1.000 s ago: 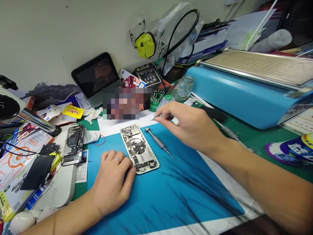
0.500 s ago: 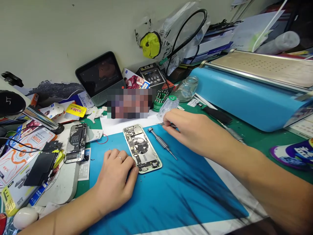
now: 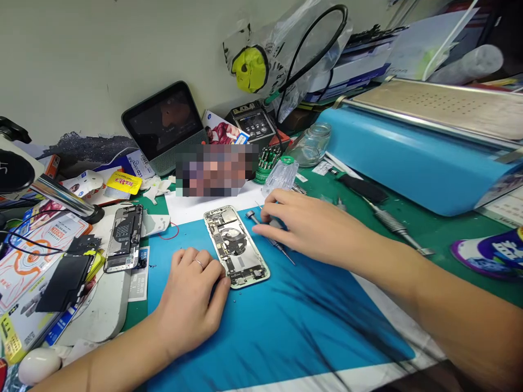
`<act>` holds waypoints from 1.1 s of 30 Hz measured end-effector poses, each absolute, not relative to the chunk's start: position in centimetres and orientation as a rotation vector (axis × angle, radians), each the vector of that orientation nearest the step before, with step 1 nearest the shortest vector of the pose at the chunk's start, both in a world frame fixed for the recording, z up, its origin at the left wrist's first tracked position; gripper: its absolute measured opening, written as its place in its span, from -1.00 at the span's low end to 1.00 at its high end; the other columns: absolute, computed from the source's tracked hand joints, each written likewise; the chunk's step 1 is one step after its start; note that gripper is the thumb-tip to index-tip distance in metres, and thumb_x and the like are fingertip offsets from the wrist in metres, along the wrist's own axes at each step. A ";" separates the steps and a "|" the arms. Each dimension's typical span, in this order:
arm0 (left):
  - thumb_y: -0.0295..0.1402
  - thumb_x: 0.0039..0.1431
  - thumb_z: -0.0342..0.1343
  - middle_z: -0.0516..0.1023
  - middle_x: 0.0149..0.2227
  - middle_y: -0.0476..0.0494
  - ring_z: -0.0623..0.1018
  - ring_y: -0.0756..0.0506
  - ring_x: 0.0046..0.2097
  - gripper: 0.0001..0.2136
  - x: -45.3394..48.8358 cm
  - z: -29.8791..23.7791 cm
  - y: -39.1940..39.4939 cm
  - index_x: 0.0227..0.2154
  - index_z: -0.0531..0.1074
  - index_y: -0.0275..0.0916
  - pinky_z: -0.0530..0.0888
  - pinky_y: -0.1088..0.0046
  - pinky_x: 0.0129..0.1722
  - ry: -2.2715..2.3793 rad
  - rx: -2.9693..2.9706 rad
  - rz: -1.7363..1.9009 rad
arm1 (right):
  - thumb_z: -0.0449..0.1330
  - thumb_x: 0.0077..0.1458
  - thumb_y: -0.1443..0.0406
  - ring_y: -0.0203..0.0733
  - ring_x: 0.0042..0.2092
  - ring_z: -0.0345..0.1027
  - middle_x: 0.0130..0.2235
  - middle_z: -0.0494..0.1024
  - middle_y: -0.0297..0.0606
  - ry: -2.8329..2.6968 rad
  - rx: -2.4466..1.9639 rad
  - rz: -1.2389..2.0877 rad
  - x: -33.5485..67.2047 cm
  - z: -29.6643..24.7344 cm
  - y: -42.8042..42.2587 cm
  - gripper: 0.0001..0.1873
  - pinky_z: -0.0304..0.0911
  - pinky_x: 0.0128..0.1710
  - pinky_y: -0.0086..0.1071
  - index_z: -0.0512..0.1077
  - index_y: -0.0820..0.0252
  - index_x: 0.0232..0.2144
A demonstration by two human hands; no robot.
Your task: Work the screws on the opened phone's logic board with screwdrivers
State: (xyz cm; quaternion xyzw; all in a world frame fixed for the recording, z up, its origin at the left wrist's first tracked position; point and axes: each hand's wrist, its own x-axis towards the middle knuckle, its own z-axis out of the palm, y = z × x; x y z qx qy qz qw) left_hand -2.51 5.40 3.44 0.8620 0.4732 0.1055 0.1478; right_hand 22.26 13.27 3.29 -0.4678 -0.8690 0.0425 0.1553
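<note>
An opened phone (image 3: 241,253) with its inner boards bare lies on a blue mat (image 3: 261,337). My left hand (image 3: 196,291) rests beside it, fingers curled, thumb and fingertips against its lower left edge. My right hand (image 3: 300,228) hovers right of the phone, its fingers bent around a grey screwdriver (image 3: 277,222); a thin tip pokes out past the index finger, and most of this tool is hidden. Beneath that thumb lies another grey screwdriver (image 3: 287,256), partly covered. Tiny screws (image 3: 237,294) sit below the phone.
At left, a phone screen assembly (image 3: 125,239) lies on a white pad among boxes. Behind are a bit holder (image 3: 267,163), a clear plastic container (image 3: 281,177), a glass jar (image 3: 312,144) and a smart display (image 3: 165,128). A blue machine (image 3: 388,158) stands at right.
My right hand has moved left and nearer to me, from beside the clear container to over the lying screwdriver, and its fingers have loosened. My left hand stays by the phone.
</note>
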 end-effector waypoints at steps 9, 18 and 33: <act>-0.37 0.41 -0.12 0.39 -0.32 -0.09 0.33 -0.17 -0.24 -0.80 -2.5 3.4 5.3 -0.33 0.33 -0.18 0.24 0.16 -0.17 1.364 2.479 0.291 | 0.14 0.22 0.18 -0.31 -0.47 0.25 -0.22 0.39 -0.28 -2.470 -1.540 0.304 21.5 3.1 13.0 -0.80 0.06 -0.49 -0.34 0.42 0.15 -0.40; -0.37 0.41 -0.11 0.39 -0.32 -0.08 0.33 -0.16 -0.24 -0.81 -2.6 3.4 5.3 -0.33 0.33 -0.18 0.23 0.16 -0.17 1.359 2.478 0.292 | 0.05 0.25 0.23 -0.33 -0.50 0.20 -0.30 0.36 -0.32 -2.447 -1.613 0.360 21.1 3.8 12.9 -0.76 0.01 -0.49 -0.34 0.30 0.14 -0.47; -0.38 0.42 -0.12 0.37 -0.32 -0.07 0.31 -0.15 -0.25 -0.80 -2.6 3.2 5.3 -0.33 0.32 -0.20 0.21 0.16 -0.17 1.336 2.481 0.306 | 0.08 0.19 0.23 -0.31 -0.58 0.21 -0.62 0.33 -0.47 -2.077 -1.380 0.456 20.9 5.0 12.4 -0.82 0.05 -0.52 -0.42 0.24 0.11 -0.46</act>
